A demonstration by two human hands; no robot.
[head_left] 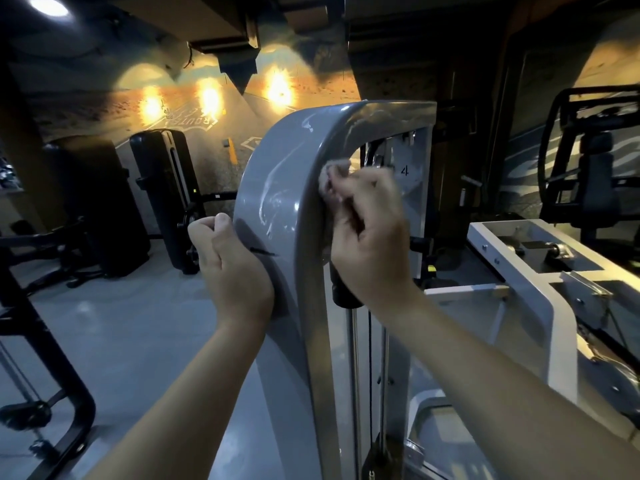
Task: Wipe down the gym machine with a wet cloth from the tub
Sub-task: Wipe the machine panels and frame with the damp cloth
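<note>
The gym machine stands upright, a glossy grey frame that curves over in an arch at the top. Its broad outer face carries pale wet streaks and smears, thickest around the bend. Inside the arch, a panel is marked with a 4, and thin rods and a dark cable run straight down. The cloth is pale and bunched up, pinched in the right hand and pressed against the arch's inner edge.

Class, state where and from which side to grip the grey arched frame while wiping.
Probably its outer edge, from the left, as the left hand does: the grey arched frame is broad, smooth, so only an edge gives purchase. The right hand holds the cloth.
</note>
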